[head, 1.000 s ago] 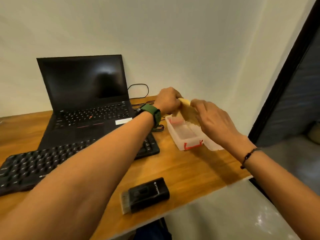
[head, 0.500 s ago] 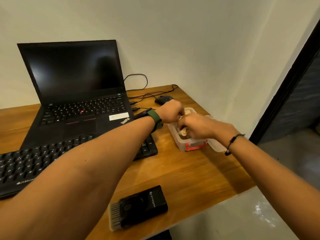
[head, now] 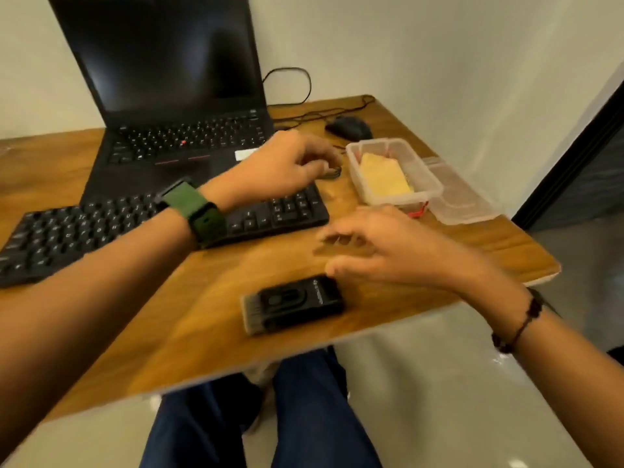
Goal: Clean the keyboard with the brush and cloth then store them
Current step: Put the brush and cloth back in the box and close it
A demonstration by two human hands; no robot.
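Note:
A folded yellow cloth (head: 385, 179) lies inside the clear plastic box (head: 435, 187) at the right of the desk. The black brush (head: 293, 304), bristles pointing left, lies near the desk's front edge. The black keyboard (head: 101, 228) stretches across the left and middle. My right hand (head: 381, 248) hovers just above and right of the brush, fingers spread and blurred, holding nothing. My left hand (head: 283, 168), a green watch on its wrist, hangs over the keyboard's right end with loosely curled fingers and nothing in it.
An open black laptop (head: 169, 96) stands behind the keyboard. A black mouse (head: 349, 127) and cables lie at the back right. The box's clear lid (head: 462, 201) rests beside the box at the desk's right edge. My legs show below the front edge.
Both hands have left the box, and the cloth stays inside it. My right hand came down toward the brush; my left hand drew back over the keyboard. The view tilted downward.

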